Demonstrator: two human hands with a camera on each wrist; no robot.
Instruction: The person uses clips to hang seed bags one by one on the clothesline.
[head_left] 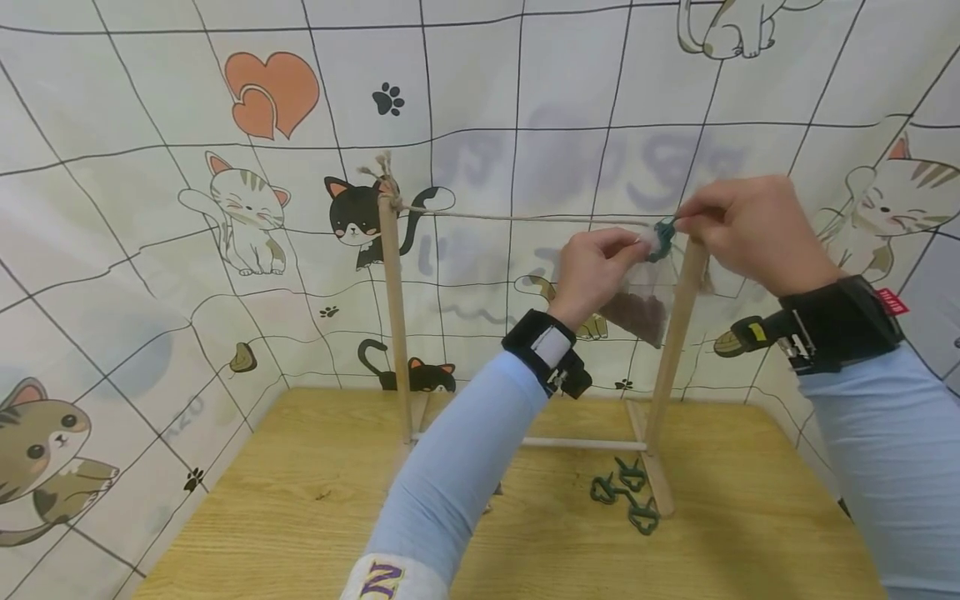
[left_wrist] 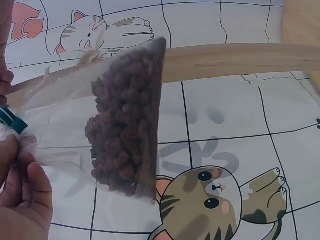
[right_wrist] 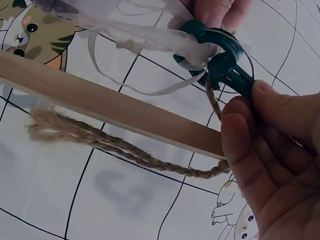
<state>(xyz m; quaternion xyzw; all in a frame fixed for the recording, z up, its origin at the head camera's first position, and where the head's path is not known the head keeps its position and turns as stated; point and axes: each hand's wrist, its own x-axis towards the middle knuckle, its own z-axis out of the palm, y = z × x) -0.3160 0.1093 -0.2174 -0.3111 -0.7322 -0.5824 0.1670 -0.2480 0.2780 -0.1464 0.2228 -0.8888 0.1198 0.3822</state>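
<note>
Near the right end of a taut rope (head_left: 510,218), my right hand (head_left: 757,229) pinches the handles of a green plastic clip (right_wrist: 232,77) between thumb and finger. The clip's jaws are around the gathered top of a sheer white drawstring bag (left_wrist: 60,110), beside the rope. My left hand (head_left: 596,271) grips the bag's neck just left of the clip, its fingertips partly hidden by the fabric. Small dark reddish-brown pieces (left_wrist: 125,125) fill the bottom of the bag, which hangs below both hands. A white ribbon loop (right_wrist: 135,90) dangles from the bag.
The rope is tied between the wooden left post (head_left: 393,325) and right post (head_left: 675,350) of a stand on the wooden table (head_left: 735,492). Several green clips (head_left: 630,492) lie by its right foot. A frayed rope end (right_wrist: 55,127) hangs beside the right post.
</note>
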